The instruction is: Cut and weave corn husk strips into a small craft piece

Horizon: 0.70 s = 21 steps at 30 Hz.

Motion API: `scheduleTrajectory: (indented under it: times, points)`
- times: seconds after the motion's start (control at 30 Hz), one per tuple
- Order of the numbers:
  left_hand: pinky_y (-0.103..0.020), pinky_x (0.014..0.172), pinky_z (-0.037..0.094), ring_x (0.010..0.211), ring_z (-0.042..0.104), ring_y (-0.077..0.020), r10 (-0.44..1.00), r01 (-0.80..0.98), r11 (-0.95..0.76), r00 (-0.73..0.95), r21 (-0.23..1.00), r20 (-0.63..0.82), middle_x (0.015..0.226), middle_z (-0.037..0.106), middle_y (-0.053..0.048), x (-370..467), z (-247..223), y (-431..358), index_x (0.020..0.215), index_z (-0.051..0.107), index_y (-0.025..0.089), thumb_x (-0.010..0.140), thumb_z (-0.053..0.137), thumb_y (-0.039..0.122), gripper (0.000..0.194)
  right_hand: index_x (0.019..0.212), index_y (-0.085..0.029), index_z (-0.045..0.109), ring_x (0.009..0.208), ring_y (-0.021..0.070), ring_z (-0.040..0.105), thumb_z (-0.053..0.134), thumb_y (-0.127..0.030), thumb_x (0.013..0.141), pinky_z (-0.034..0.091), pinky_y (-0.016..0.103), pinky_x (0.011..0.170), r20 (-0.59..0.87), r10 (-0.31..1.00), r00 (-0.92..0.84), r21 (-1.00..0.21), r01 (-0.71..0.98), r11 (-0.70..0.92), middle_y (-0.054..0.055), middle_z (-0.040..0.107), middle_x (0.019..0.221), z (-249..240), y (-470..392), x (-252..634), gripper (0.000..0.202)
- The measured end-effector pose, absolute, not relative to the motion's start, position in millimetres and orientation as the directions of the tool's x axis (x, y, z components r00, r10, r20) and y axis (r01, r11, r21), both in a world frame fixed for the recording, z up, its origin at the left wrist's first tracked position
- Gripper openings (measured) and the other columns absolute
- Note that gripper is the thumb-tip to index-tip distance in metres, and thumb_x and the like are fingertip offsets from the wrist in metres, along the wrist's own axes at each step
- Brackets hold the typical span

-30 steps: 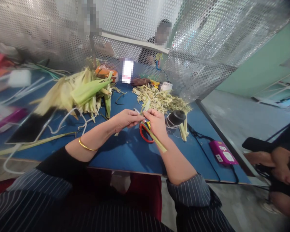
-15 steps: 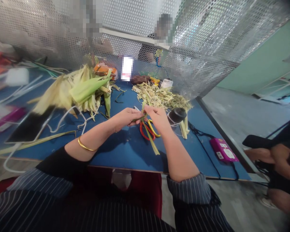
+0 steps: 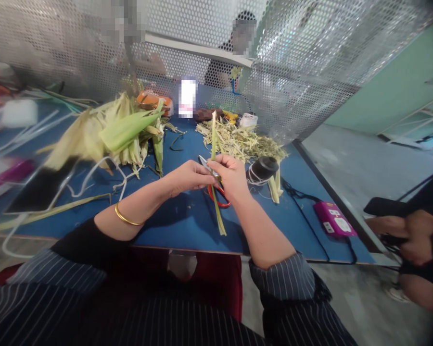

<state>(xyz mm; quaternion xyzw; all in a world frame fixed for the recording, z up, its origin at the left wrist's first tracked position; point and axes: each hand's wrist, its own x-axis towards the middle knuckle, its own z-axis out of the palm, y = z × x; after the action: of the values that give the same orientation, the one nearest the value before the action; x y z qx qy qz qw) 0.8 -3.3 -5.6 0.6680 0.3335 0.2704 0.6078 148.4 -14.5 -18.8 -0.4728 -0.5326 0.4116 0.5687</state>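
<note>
A narrow pale green strip of corn husk (image 3: 218,214) runs upright between my hands, its tip well above them and its lower end hanging toward the table's front. My left hand (image 3: 191,177) closes its fingertips on the strip from the left. From the other side, my right hand (image 3: 231,174) pinches it between thumb and fingers. Beneath the hands lie scissors with a red handle loop (image 3: 223,202), partly covered by my right hand; their blades point away to the upper left. Just right of my right hand is a black spool (image 3: 265,169) wound with pale string.
A heap of corn husks (image 3: 130,129) lies at left, near a dark phone-like slab (image 3: 43,190) and white cable. Shredded husk (image 3: 238,142) is piled behind my hands. A purple box (image 3: 334,220) sits at right. Beyond the perforated screen (image 3: 202,29) is another person; someone sits at far right.
The strip's upper part now stands tall above my hands. My right hand has shifted slightly, and the yellow part of the scissors' handles is now mostly hidden. The view has tilted a little.
</note>
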Motion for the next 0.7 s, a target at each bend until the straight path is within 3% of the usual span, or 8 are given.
scheduleTrajectory:
  times: [0.27, 0.43, 0.57, 0.7]
  points:
    - [-0.021, 0.042, 0.025, 0.042, 0.038, -0.0057, 0.782, 0.043, 0.068, 0.618, 0.997, -0.08, 0.049, 0.049, 0.0, 2.2, -7.2, -1.6, 0.064, 0.071, 0.014, 0.075, 0.071, 0.034, 0.023, 0.073, -0.021, 0.065, 0.043, 0.0077, 0.039, 0.068, -0.043, 0.073, 0.032, 0.025, 0.044, 0.157, 0.986, 0.056, -0.988, -0.001, 0.157, -0.004, 0.054, 0.057, -17.6, -13.6, 151.9, 0.022]
    - [-0.019, 0.042, 0.03, 0.047, 0.046, -0.0066, 0.807, -0.124, 0.263, 0.572, 0.957, -0.148, 0.06, 0.055, -0.002, 0.4, -6.4, 5.7, 0.083, 0.073, 0.011, 0.084, 0.059, 0.046, 0.038, 0.072, -0.02, 0.07, 0.069, 0.0145, 0.06, 0.061, -0.059, 0.077, 0.047, 0.03, 0.071, 0.223, 0.975, -0.008, -0.974, 0.032, 0.223, 0.002, 0.066, 0.07, -8.3, -3.7, 170.0, 0.04]
    - [-0.019, 0.041, 0.031, 0.046, 0.046, -0.0064, 0.856, -0.155, 0.257, 0.495, 0.954, -0.15, 0.058, 0.054, 0.0, -2.6, -8.7, 10.3, 0.078, 0.07, 0.012, 0.08, 0.066, 0.038, 0.026, 0.076, -0.02, 0.072, 0.077, 0.0157, 0.062, 0.062, -0.051, 0.079, 0.045, 0.032, 0.081, 0.23, 0.964, -0.134, -0.947, 0.198, 0.253, 0.002, 0.07, 0.078, -5.3, -0.7, 179.6, 0.032]
    - [-0.018, 0.042, 0.031, 0.045, 0.044, -0.0052, 0.877, -0.078, 0.194, 0.46, 0.978, -0.138, 0.055, 0.053, 0.001, -2.2, -10.8, 9.2, 0.075, 0.07, 0.011, 0.077, 0.068, 0.03, 0.019, 0.073, -0.019, 0.069, 0.068, 0.0138, 0.057, 0.066, -0.036, 0.076, 0.043, 0.029, 0.071, 0.272, 0.949, -0.159, -0.88, 0.358, 0.312, 0.0, 0.068, 0.07, -8.5, -0.2, 181.4, 0.018]
